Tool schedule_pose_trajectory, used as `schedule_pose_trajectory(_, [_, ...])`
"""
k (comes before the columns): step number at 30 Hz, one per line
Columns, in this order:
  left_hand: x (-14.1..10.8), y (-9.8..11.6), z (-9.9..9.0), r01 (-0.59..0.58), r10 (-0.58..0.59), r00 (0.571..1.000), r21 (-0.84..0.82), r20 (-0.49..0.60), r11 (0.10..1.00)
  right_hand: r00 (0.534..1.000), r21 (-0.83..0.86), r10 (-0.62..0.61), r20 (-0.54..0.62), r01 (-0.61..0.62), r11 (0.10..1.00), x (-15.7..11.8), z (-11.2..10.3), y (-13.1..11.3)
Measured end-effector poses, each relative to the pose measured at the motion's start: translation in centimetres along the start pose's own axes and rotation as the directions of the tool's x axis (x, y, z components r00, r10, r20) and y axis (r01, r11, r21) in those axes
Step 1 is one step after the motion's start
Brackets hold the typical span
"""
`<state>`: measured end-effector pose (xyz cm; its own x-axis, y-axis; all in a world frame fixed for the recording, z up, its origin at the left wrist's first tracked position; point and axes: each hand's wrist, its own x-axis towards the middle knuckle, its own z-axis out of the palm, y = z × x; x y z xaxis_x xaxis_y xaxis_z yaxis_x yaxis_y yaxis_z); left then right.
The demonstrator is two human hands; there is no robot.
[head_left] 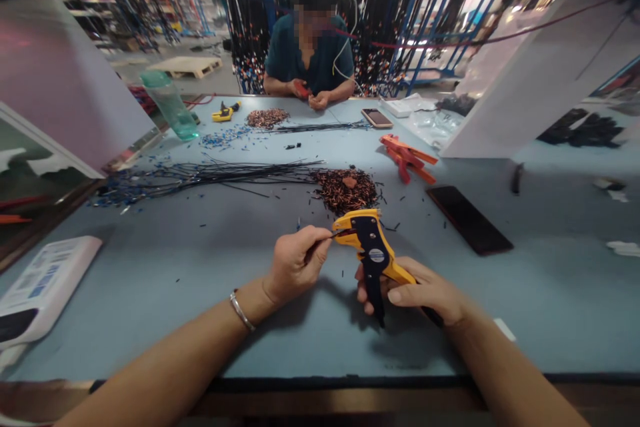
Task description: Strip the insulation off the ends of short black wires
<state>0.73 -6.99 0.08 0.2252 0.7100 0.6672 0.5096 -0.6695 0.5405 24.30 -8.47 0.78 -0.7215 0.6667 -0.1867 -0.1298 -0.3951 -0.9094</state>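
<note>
Yellow-and-black pistol-shaped wire stripper (pixel 374 250) is hovering over the blue-grey tabletop (pixel 200 320), a bit right of centre. So, going left to right: a white plastic box with a dark end (pixel 47 287) is lying near the left edge, a translucent green bottle (pixel 170 103) is standing farther back, and a bundle of long thin black wires (pixel 225 175) is stretching across toward the middle. Left hand (pixel 300 260), wearing a silver bangle (pixel 242 311), is pinching a thin dark wire (pixel 337 235) at the stripper's head, fingers pretty much closed. Across the table, a co-worker in a dark teal shirt (pixel 320 67) is holding something red. Copper-and-black heap of bits (pixel 347 190) is sitting just beyond the stripper. Right hand (pixel 415 290) is wrapping round the handles, partly closed; can't tell how hard it's squeezing. Flat black phone (pixel 470 220) is lying farther right.
</note>
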Motion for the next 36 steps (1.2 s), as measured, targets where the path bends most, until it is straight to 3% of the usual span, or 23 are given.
schedule_pose_trajectory(6, [0.1, -0.1, 0.2, 0.12, -0.112, 0.992, -0.208, 0.053, 0.971, 1.0, -0.002, -0.003, 0.012, 0.003, 1.0, -0.1, -0.1, 0.0])
schedule_pose_trajectory(13, [0.0, -0.5, 0.3, 0.131, -0.119, 0.991, -0.3, 0.057, 0.945, 0.999, -0.008, -0.009, 0.035, 0.01, 1.0, -0.5, -0.3, 0.2])
schedule_pose_trajectory(21, [0.0, -0.2, 0.2, 0.163, -0.145, 0.986, -0.292, 0.082, 0.943, 0.998, 0.014, -0.026, 0.05, 0.025, 1.0, -0.3, -0.3, 0.3])
schedule_pose_trajectory(36, [0.4, 0.0, 0.0, 0.209, -0.189, 0.977, -0.255, 0.101, 0.944, 0.995, -0.063, -0.057, -0.082, 0.052, 0.997, 0.1, 0.8, 0.8])
